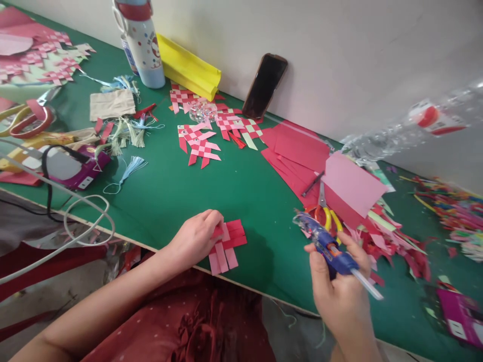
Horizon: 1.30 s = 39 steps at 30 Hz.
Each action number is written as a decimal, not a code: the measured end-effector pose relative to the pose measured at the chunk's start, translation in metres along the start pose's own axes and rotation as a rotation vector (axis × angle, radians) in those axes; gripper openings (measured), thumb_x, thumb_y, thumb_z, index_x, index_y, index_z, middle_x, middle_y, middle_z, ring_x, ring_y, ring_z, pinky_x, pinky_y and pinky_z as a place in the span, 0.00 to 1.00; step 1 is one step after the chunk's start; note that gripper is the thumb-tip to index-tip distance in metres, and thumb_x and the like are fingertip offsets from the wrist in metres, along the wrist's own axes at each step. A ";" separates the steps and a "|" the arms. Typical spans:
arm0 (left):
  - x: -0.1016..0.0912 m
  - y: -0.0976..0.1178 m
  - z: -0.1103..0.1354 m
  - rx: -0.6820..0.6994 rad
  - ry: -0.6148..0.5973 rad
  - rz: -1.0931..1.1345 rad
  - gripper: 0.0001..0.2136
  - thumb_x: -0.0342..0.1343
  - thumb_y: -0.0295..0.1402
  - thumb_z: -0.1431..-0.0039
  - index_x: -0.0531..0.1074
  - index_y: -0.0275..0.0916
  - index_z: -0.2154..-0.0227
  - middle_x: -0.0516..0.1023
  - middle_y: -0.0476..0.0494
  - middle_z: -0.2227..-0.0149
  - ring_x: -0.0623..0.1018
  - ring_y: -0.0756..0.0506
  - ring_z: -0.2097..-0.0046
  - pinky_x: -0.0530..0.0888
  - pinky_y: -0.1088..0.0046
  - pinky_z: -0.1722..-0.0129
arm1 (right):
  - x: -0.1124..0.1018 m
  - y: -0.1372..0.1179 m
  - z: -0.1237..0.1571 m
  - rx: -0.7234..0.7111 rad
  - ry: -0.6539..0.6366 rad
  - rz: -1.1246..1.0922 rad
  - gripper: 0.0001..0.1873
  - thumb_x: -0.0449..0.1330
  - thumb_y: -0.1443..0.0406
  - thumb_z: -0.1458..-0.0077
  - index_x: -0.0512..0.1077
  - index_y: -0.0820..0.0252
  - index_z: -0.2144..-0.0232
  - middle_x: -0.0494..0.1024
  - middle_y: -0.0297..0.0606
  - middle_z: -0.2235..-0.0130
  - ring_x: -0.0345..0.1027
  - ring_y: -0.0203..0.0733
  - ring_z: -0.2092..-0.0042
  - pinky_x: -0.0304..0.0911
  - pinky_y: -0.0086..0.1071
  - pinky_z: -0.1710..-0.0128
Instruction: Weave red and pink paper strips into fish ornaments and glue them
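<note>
My left hand [199, 231] is closed on a woven piece of pink and red paper strips [231, 246] at the table's front edge; its fingertips pinch the upper left part and cover some of it. My right hand [339, 291] is wrapped round a blue hot glue gun [328, 246], held over the table to the right. A white glue stick [367, 284] sticks out of the gun's back end, and its nozzle points up and left. Just beyond the gun lie scissors with yellow and red handles [328, 216].
Finished woven paper fish [202, 146] lie mid-table. A phone [264, 85] and a plastic bottle [400, 130] stand by the wall, with a flask [145, 45] further left. Red paper sheets [298, 151] and scraps lie at right. A white cable [86, 201] loops over the left edge.
</note>
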State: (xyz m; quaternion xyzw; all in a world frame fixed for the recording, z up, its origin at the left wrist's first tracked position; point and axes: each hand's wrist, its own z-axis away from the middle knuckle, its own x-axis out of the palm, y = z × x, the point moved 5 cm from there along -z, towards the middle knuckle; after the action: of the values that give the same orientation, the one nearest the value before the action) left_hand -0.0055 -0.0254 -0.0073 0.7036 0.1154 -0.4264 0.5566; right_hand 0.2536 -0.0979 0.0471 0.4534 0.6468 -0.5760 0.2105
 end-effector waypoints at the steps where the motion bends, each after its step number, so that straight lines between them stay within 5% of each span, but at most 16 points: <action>1: 0.000 0.000 0.000 -0.012 0.008 0.017 0.09 0.48 0.21 0.46 0.63 0.38 0.63 0.69 0.49 0.68 0.71 0.49 0.68 0.69 0.72 0.67 | -0.002 0.006 0.000 -0.027 0.023 0.147 0.29 0.52 0.56 0.37 0.54 0.61 0.39 0.72 0.55 0.52 0.72 0.50 0.64 0.69 0.41 0.68; 6: 0.002 0.000 0.001 0.019 0.060 0.056 0.24 0.49 0.20 0.47 0.56 0.35 0.46 0.69 0.50 0.67 0.72 0.50 0.68 0.72 0.72 0.66 | 0.014 0.031 0.003 -0.154 -0.064 0.503 0.30 0.48 0.64 0.38 0.53 0.66 0.35 0.72 0.56 0.54 0.68 0.59 0.55 0.66 0.52 0.56; 12: 0.003 -0.002 0.002 0.033 0.071 0.036 0.25 0.48 0.22 0.46 0.54 0.39 0.45 0.69 0.51 0.67 0.73 0.50 0.68 0.73 0.72 0.66 | 0.022 0.042 0.005 -0.209 -0.126 0.470 0.33 0.51 0.64 0.40 0.51 0.65 0.34 0.70 0.56 0.50 0.65 0.59 0.50 0.64 0.53 0.52; 18: 0.004 -0.002 0.003 0.040 0.072 0.022 0.22 0.49 0.22 0.45 0.56 0.39 0.46 0.70 0.50 0.67 0.73 0.49 0.68 0.73 0.71 0.66 | 0.002 -0.011 0.000 -0.224 0.039 0.300 0.17 0.50 0.62 0.36 0.68 0.57 0.48 0.72 0.50 0.52 0.67 0.55 0.50 0.62 0.53 0.49; 24: 0.005 -0.003 0.003 0.039 0.072 0.028 0.21 0.49 0.22 0.43 0.57 0.37 0.47 0.73 0.47 0.65 0.74 0.48 0.67 0.75 0.70 0.65 | 0.075 -0.062 -0.012 -0.306 -0.176 0.067 0.18 0.56 0.57 0.37 0.68 0.60 0.50 0.74 0.48 0.53 0.65 0.51 0.51 0.64 0.47 0.50; 27: 0.006 -0.003 0.002 0.029 0.061 0.032 0.22 0.48 0.20 0.45 0.58 0.37 0.47 0.74 0.44 0.63 0.76 0.48 0.66 0.75 0.70 0.64 | 0.100 -0.068 -0.017 -0.296 -0.205 0.063 0.15 0.58 0.55 0.39 0.71 0.60 0.58 0.74 0.48 0.54 0.63 0.52 0.51 0.63 0.48 0.50; 31: 0.005 -0.004 0.001 0.009 0.068 0.039 0.20 0.49 0.22 0.43 0.59 0.38 0.47 0.75 0.45 0.65 0.77 0.46 0.65 0.76 0.69 0.63 | 0.106 -0.070 -0.016 -0.292 -0.241 0.037 0.08 0.59 0.61 0.41 0.71 0.57 0.71 0.73 0.45 0.54 0.62 0.51 0.50 0.62 0.48 0.49; 39: 0.006 -0.004 0.002 0.041 0.081 0.013 0.19 0.48 0.21 0.42 0.60 0.37 0.48 0.77 0.42 0.61 0.78 0.46 0.61 0.77 0.68 0.62 | 0.111 -0.069 -0.019 -0.257 -0.263 0.114 0.08 0.58 0.62 0.41 0.71 0.57 0.72 0.73 0.46 0.54 0.62 0.52 0.50 0.61 0.49 0.50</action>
State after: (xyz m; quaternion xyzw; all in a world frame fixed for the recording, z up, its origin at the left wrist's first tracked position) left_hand -0.0050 -0.0277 -0.0143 0.7323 0.1246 -0.3962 0.5396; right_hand 0.1454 -0.0371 0.0013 0.3798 0.6551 -0.5301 0.3816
